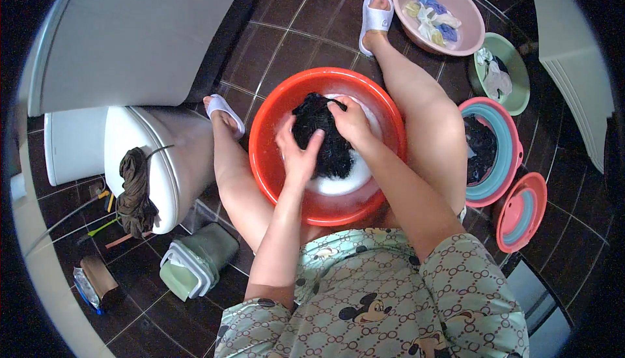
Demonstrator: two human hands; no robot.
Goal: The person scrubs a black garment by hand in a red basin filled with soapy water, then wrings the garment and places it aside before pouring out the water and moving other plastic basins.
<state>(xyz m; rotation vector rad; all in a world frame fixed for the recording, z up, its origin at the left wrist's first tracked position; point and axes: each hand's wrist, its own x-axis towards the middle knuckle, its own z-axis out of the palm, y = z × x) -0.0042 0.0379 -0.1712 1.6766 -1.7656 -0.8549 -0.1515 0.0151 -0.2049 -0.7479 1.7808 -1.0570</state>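
Between my knees rests a red plastic basin (262,182) with white suds (337,185) in it. A wet black cloth (320,123) is held up over the foam. My left hand (299,153) presses against its left side, fingers spread behind it and thumb in front. At its upper right, my right hand (349,118) pinches a fold between thumb and fingers. The lower end of the cloth touches the foam.
Upper right, a pink basin (407,21), a green basin (522,94) and a pink-and-blue basin (512,135) hold laundry. A smaller pink basin (537,211) is beside them. Leftward are a toilet (171,177) with a dark cloth (134,187) on its lid, and a waste bin (219,243).
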